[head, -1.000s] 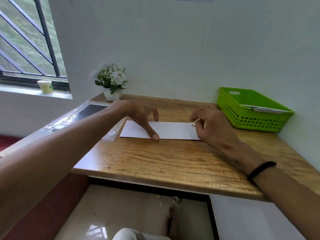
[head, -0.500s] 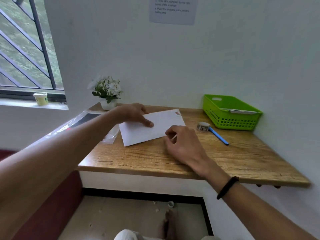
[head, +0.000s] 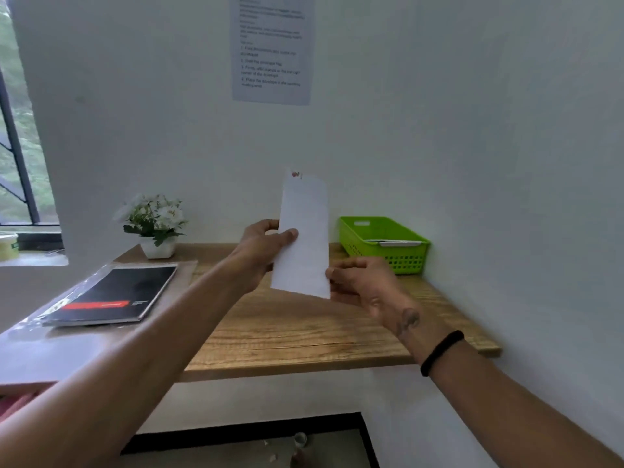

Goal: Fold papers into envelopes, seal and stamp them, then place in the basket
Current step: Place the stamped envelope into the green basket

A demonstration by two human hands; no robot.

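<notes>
Lifted off the bench point(head: 304, 336) since half a second back: envelope point(head: 304, 238) now standing on end in the air, long edges near vertical, stamp point(head: 296, 174) at top. Left hand point(head: 261, 251) pinching left long edge, thumb on the front face, fingers point(head: 260, 227) curled behind. Right hand point(head: 366, 285) gripping bottom right corner, fingers closed on it. Hanging above bench middle, clear of the wall behind. Sitting right rear in the corner against the wall: green basket point(head: 405, 255), open top, white items lying inside. Bench front edge and centre showing bare wood. Lying left on the adjoining surface: black notebook point(head: 114, 295) with red band, text too small. Hanging on wall above: printed sheet point(head: 271, 49), numbered lines, blurred, not readable. Standing rear left: potted white flowers point(head: 153, 224).
</notes>
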